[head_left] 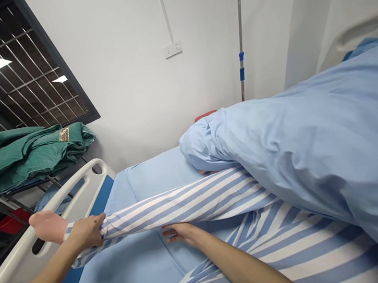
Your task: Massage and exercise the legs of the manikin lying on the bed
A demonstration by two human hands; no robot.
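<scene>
A person lies on a hospital bed in blue-and-white striped clothing, with one leg [171,208] stretched toward the left side rail. Its bare foot [45,228] sits just above the white side rail [58,208]. My left hand [86,232] wraps over the striped trouser cuff near the ankle. My right hand [181,234] lies flat on the light blue sheet [132,273], its fingers against the underside of the leg. A light blue blanket [324,161] covers the right of the view and hides the person's upper body.
A folded green quilt [25,158] sits on a metal rack beyond the rail, with a red basin [11,222] below it. Behind the bed stand a wall socket [173,49] and an IV pole [240,39]. A barred window [8,71] is at upper left.
</scene>
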